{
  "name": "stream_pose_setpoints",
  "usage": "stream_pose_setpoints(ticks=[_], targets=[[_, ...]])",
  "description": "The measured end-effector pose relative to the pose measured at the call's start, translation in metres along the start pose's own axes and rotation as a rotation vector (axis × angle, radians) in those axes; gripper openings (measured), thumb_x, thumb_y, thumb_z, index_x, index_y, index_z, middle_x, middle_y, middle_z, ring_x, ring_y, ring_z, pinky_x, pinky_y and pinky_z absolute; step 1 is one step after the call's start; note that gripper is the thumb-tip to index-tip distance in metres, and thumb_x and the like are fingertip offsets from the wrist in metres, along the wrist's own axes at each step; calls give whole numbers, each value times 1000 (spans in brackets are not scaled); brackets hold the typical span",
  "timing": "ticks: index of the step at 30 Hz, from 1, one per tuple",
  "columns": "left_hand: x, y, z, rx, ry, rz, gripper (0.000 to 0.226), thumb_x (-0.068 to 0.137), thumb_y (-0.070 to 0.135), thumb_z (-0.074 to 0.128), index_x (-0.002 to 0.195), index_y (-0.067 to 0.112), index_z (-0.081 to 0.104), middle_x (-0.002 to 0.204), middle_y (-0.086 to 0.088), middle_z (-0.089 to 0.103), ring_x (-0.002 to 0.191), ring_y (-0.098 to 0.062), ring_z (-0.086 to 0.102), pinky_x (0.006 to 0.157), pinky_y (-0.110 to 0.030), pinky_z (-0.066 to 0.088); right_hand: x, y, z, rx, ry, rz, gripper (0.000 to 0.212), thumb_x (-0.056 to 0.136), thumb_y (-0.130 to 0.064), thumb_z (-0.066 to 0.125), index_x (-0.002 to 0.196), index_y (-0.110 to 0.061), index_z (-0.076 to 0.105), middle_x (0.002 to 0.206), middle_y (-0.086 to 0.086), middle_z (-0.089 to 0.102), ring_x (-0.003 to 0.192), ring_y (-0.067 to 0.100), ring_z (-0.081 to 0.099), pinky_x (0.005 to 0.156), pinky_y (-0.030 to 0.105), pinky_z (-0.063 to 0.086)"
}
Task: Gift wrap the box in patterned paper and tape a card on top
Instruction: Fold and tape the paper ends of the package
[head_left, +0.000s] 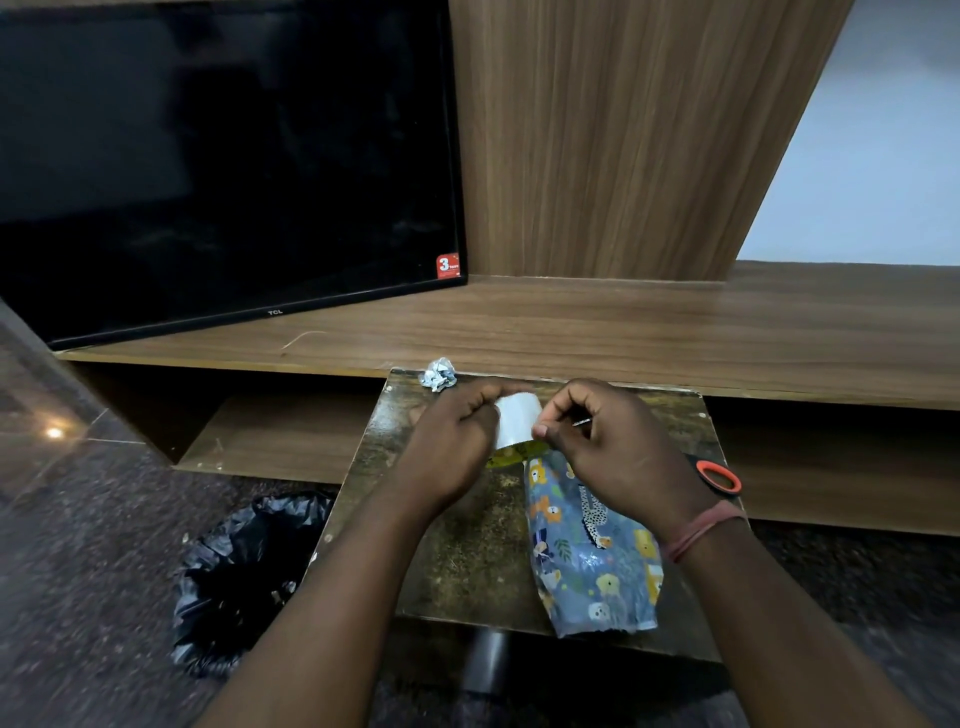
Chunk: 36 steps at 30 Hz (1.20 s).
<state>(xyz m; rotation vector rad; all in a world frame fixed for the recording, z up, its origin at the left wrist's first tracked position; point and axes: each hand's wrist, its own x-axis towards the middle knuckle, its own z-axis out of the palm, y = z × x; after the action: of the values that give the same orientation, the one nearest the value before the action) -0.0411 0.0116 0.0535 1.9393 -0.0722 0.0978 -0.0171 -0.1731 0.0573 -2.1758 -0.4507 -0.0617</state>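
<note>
I am holding the tape (514, 427) in both hands (451, 447), right hand (608, 441) picking its end, above the wrapped box (592, 551) lying lengthwise toward me on the bench (457, 561).

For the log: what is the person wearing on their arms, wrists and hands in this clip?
Both forearms are bare to the bottom of the frame, no sleeves showing. The left hand has no glove, ring or watch visible. The right hand is also ungloved, and its wrist carries a band of reddish-pink threads wound round several times.
</note>
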Motion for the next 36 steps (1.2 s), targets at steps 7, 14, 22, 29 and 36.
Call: stream_pose_setpoints(ticks=[7, 14, 22, 29, 36], targets=[[3, -4, 2, -74, 29, 4, 44, 89, 24, 36, 102, 25, 78, 107, 6, 76, 100, -14, 68, 84, -34, 55, 5, -2, -13, 298, 18, 56, 8, 91, -9, 73, 86, -13, 68, 78, 9, 73, 69, 22, 74, 71, 41, 62], [7, -6, 3, -193, 68, -50, 42, 84, 23, 40, 102, 28, 78, 107, 2, 76, 100, -26, 69, 80, -41, 53, 6, -5, -16, 797, 41, 182, 30, 83, 4, 75, 109, -2, 63, 86, 23, 71, 72, 30, 69, 69, 37, 60], [5, -2, 5, -76, -17, 16, 21, 93, 46, 68, 104, 33, 81, 105, 6, 77, 105, -12, 70, 96, -44, 54, 7, 2, -11, 780, 37, 188, 35, 79, 4, 78, 109, -9, 68, 79, 5, 63, 67, 14, 58, 61, 26, 51], [2, 3, 2, -88, -96, 45, 13, 90, 31, 76, 94, 19, 78, 101, 8, 77, 100, -9, 71, 93, -33, 53, 6, 2, -10, 791, -86, 240, 33, 76, 0, 78, 107, -7, 68, 75, 1, 62, 68, 12, 59, 59, 25, 52], [3, -1, -5, -34, -177, 50, 10, 95, 25, 71, 90, 18, 77, 94, 11, 73, 95, -3, 65, 88, -26, 47, 1, 0, -15, 947, -311, 330, 30, 70, -1, 72, 100, 2, 65, 82, 14, 65, 68, 15, 62, 62, 26, 57]])
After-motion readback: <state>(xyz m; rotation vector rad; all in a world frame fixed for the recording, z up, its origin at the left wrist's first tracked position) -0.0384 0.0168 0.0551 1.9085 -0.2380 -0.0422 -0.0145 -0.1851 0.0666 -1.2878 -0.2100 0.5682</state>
